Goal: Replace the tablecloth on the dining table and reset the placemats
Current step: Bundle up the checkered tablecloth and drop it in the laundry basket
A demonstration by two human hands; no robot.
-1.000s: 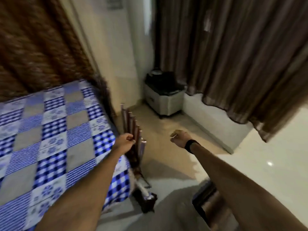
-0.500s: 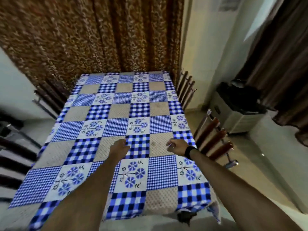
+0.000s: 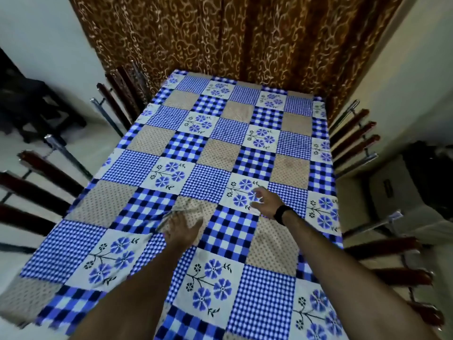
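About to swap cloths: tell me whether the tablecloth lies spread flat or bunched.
Mostly spread, but bunched in one spot: the tablecloth wrinkles where the left hand gathers it.

A brown patterned curtain (image 3: 220, 33) is hung behind; wooden-slatted chairs (image 3: 355, 133) are set along both sides, against pale walls (image 3: 44, 33).

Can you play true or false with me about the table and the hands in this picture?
1. The tablecloth has blue flowers on it. True.
2. The left hand bunches up the cloth. True.
3. The right hand holds a plate. False: it is open above the cloth and holds nothing.
4. Placemats lie on the table. False: none show, only the cloth.
5. The right wrist wears a black band. True.
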